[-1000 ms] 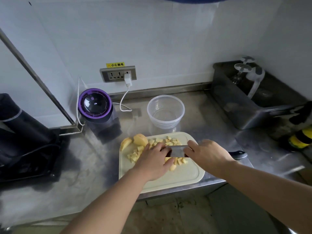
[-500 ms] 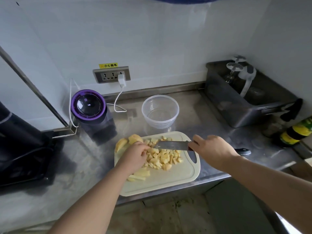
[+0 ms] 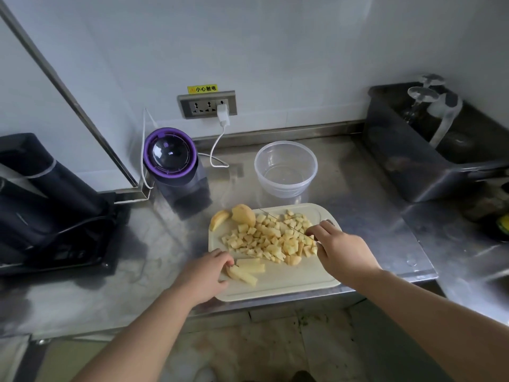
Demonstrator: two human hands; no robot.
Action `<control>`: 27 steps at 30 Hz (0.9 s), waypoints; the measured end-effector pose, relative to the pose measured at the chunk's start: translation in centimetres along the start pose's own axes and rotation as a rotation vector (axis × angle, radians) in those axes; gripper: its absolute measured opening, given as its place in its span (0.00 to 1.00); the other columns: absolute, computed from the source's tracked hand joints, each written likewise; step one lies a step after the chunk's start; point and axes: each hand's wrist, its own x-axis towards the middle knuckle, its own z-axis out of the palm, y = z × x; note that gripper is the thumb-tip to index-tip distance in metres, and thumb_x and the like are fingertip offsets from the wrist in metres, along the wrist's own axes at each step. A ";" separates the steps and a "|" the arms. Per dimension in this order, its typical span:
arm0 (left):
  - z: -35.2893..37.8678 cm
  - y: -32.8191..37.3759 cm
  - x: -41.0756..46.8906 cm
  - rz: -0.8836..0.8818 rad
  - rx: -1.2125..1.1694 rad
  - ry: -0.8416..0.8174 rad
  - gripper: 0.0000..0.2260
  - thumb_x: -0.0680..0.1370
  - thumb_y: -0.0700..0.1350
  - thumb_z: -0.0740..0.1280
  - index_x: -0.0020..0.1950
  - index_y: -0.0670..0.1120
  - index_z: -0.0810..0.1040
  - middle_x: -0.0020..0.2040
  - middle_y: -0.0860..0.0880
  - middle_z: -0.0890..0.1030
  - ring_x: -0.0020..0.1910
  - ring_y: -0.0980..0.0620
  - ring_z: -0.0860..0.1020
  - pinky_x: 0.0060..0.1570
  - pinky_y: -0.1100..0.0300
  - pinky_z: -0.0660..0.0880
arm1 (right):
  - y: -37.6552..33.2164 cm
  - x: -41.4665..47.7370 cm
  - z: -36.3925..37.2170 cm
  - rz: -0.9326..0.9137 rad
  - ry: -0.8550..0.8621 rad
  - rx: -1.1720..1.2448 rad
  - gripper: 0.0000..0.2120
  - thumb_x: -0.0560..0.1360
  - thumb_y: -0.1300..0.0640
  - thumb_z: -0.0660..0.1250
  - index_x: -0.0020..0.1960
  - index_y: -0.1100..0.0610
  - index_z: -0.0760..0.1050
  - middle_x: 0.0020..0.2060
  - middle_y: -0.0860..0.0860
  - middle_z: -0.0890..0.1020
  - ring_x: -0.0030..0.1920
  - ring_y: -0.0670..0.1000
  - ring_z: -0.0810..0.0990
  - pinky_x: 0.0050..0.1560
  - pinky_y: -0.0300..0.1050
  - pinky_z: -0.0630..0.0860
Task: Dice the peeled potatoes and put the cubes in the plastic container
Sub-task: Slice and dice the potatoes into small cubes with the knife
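Now the left hand (image 3: 203,274) is sitting at the near left corner of the board (image 3: 297,282), having pulled away from the cubes (image 3: 270,239) it was covering a second ago. Its fingers are curling down and its thumb is closing from the near side, pinching the left ends of a few strips (image 3: 249,270) that it has dragged clear of the pile. The right hand (image 3: 341,250) is wrapping tightly round the knife (image 3: 286,223), index finger reaching forward along it. The handle itself is hiding under the palm. The blade, which was showing its flat side half a second ago, is now turning edge-on and lying as a thin line over the far right of the cubes.

That shift is suggesting, to my eye, that one batch is finished and the strips are being lined up for cross-cutting next. A potato (image 3: 243,213) chunk and a slice (image 3: 219,219) are still waiting at the far left corner of the board, so dicing is only partly done.

Every cube is still lying on the board. The container (image 3: 286,186) is standing empty just beyond it, so no transfer is under way yet.
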 end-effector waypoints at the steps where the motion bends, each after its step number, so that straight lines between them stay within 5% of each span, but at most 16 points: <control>1: 0.1 0.1 0.1 0.000 0.012 0.005 0.16 0.77 0.49 0.66 0.65 0.53 0.70 0.63 0.58 0.71 0.59 0.58 0.73 0.53 0.62 0.72 | 0.0 0.0 0.1 0.004 -0.002 0.003 0.17 0.81 0.60 0.56 0.69 0.50 0.70 0.59 0.47 0.75 0.48 0.52 0.79 0.39 0.47 0.79; 11: -0.4 -0.4 0.7 0.046 0.201 -0.101 0.09 0.78 0.53 0.64 0.53 0.50 0.76 0.51 0.54 0.72 0.47 0.52 0.76 0.44 0.59 0.71 | 0.1 0.0 0.4 0.021 -0.005 0.014 0.18 0.81 0.59 0.56 0.69 0.50 0.69 0.60 0.46 0.74 0.48 0.52 0.79 0.40 0.46 0.79; 17: -0.8 -1.4 -0.4 0.024 0.122 -0.203 0.05 0.75 0.51 0.68 0.44 0.53 0.74 0.48 0.56 0.73 0.45 0.54 0.76 0.45 0.60 0.72 | -0.1 0.2 0.6 0.011 -0.005 0.041 0.17 0.81 0.60 0.56 0.68 0.49 0.70 0.59 0.46 0.75 0.45 0.52 0.80 0.41 0.48 0.80; 27: -1.8 1.0 0.9 0.069 0.039 -0.154 0.05 0.75 0.53 0.68 0.46 0.53 0.76 0.50 0.56 0.76 0.47 0.55 0.76 0.48 0.59 0.75 | -0.3 0.2 0.7 0.014 -0.034 0.040 0.17 0.82 0.59 0.56 0.69 0.48 0.69 0.60 0.45 0.74 0.44 0.52 0.81 0.41 0.47 0.81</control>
